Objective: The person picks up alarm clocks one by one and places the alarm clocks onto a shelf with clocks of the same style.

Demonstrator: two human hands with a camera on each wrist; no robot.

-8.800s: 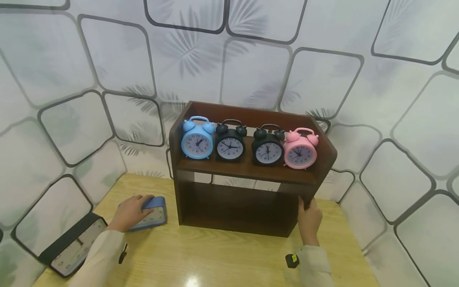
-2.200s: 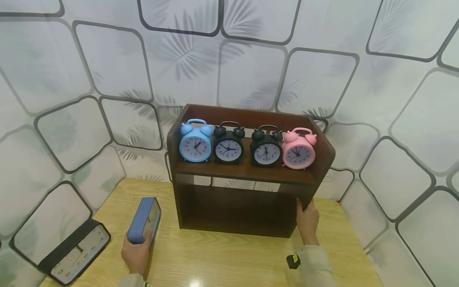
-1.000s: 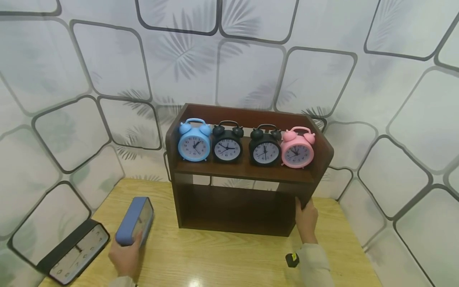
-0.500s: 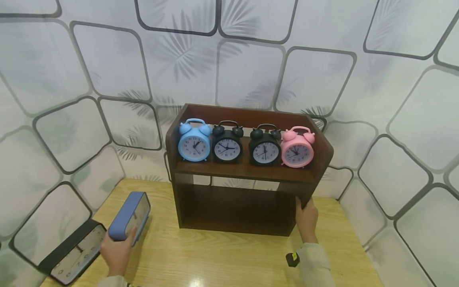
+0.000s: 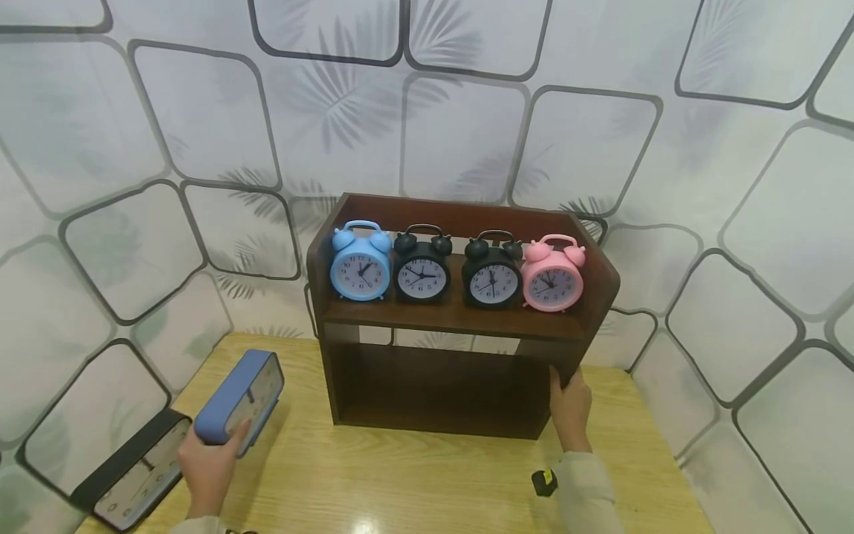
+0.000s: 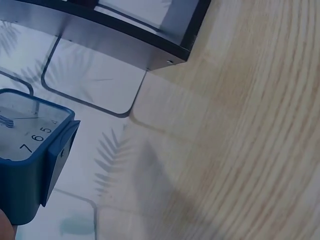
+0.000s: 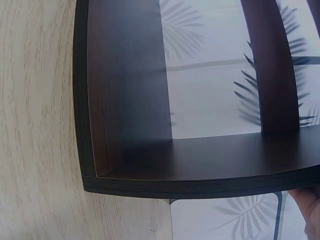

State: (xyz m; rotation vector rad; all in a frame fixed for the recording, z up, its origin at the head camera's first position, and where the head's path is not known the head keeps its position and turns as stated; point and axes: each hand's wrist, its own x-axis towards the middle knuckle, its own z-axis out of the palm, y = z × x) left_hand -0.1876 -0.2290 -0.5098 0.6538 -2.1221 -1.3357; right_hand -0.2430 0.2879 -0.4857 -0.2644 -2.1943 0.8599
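My left hand (image 5: 208, 463) grips the near end of a blue rectangular desk clock (image 5: 243, 400), tilted over the left part of the table. The clock's face with numerals and its flap-like back part show in the left wrist view, where that clock (image 6: 25, 187) is at the left edge. My right hand (image 5: 570, 411) holds the right side panel of a dark brown two-tier shelf (image 5: 454, 324); part of that hand (image 7: 311, 210) shows below the panel in the right wrist view. On the upper tier stand twin-bell alarm clocks: light blue (image 5: 360, 273), two black (image 5: 422, 278), and pink (image 5: 552, 288).
A black rectangular clock (image 5: 143, 467) lies slanted at the table's left edge, close beside my left hand. Patterned walls (image 5: 480, 141) enclose the wooden table (image 5: 400, 482) at the back and sides. A small dark device (image 5: 544, 483) is at my right cuff.
My left hand, first resting over the blue clock on the table, has picked it up, turned it, and carried it leftward toward the black clock. The right hand stays on the shelf.
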